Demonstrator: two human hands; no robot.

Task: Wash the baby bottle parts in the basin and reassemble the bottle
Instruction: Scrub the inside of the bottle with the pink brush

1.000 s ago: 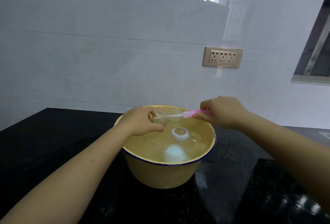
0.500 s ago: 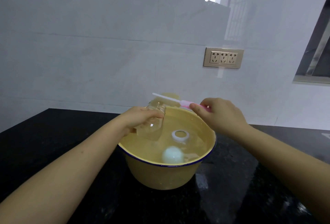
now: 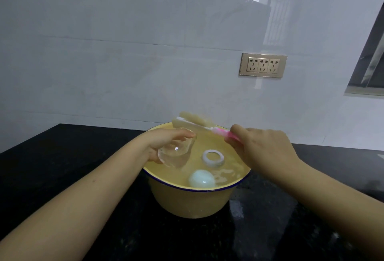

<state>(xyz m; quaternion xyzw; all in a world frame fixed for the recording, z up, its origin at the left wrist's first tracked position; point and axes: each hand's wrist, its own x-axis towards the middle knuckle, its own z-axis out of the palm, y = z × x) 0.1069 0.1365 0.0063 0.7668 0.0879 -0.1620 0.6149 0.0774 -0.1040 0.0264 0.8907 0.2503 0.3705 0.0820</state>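
With my left hand (image 3: 166, 144) clamped on the clear bottle (image 3: 176, 152) and right hand (image 3: 264, 148) gripping the brush (image 3: 197, 124), I should steady the mouth and feed the sponge straight in.

Both bare forearms reach in from the lower corners of the frame and converge toward its middle. The left hand (image 3: 166, 146) sits just left of centre, palm turned rightward, fingers curled in a grip around the clear bottle (image 3: 176, 153), thumb stretched along the top. The right hand (image 3: 264, 148) lies right of centre, back facing up, wrist bent slightly, its fingertips pinched in a grip on the pink handle of the brush (image 3: 199, 124), which points toward the upper left.
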